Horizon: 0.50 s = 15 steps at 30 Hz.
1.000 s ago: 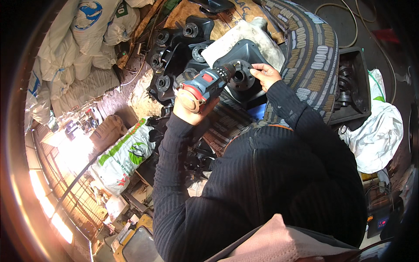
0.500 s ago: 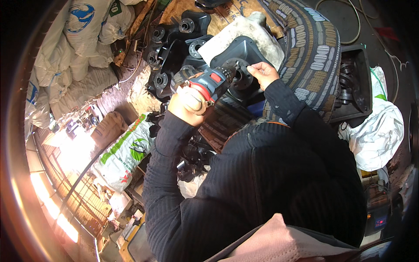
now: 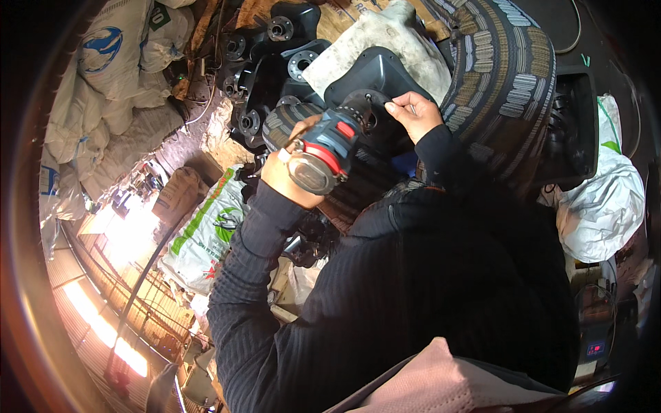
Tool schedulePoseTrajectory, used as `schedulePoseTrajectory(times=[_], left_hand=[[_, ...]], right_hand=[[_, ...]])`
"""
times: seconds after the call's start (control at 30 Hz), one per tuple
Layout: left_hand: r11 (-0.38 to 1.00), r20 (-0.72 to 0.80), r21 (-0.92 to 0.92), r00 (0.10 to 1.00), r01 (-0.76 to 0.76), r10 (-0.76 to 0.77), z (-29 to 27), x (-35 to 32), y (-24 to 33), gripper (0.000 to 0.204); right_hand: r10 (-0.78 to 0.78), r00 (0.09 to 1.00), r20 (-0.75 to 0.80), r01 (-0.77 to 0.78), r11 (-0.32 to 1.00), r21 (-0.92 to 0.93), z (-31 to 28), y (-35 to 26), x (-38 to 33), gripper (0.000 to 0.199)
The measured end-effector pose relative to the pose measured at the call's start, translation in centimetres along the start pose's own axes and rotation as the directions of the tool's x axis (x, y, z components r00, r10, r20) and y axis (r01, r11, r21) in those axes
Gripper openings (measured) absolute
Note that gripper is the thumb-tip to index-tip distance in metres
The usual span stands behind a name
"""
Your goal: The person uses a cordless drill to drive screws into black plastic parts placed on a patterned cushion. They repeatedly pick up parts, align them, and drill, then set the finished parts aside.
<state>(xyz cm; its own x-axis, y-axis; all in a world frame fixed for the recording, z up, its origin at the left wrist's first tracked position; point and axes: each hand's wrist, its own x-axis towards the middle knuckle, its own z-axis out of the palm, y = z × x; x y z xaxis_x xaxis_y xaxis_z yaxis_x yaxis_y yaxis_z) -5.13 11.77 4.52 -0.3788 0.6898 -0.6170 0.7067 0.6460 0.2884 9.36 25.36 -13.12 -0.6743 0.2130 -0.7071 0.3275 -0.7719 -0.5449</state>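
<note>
My left hand (image 3: 286,177) is wrapped round a blue, black and red cordless drill (image 3: 332,144). The drill's nose points away from me and meets the round flange of a black part (image 3: 380,69) with a broad, flared body. On the other side of that flange, my right hand (image 3: 418,118) has thumb and forefinger pinched together at its edge. Whatever sits between those fingertips is too small to make out. Under the flared body lies a stained white cloth or sack (image 3: 413,34). The drill hides part of the flange.
Several similar black flanged parts (image 3: 301,65) lie at the far left. Patterned fabric (image 3: 499,89) covers my legs around the work. To the right is a black crate (image 3: 575,131) beside a white sack (image 3: 602,206). Stacked white sacks (image 3: 110,89) fill the left side.
The drill's rear end has swung a little toward me and to the right, its nose still at the flange. My right hand remains pinched by the flange edge. The whole view has shifted slightly.
</note>
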Motion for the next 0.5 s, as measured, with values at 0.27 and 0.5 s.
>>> schedulePoseTrajectory(times=[0.27,0.5], left_hand=[[0.999,-0.056,0.007,0.997,0.052,-0.052,-0.7,0.2,2.4,0.04],[0.881,-0.318,-0.45,0.948,-0.146,-0.006,-1.1,-4.9,4.6,0.038]], right_hand=[[-0.086,0.996,0.01,0.087,0.992,-0.086,-0.4,1.2,1.5,0.013],[0.063,0.944,0.324,-0.105,0.988,0.115,-2.7,-2.6,-2.6,0.064]])
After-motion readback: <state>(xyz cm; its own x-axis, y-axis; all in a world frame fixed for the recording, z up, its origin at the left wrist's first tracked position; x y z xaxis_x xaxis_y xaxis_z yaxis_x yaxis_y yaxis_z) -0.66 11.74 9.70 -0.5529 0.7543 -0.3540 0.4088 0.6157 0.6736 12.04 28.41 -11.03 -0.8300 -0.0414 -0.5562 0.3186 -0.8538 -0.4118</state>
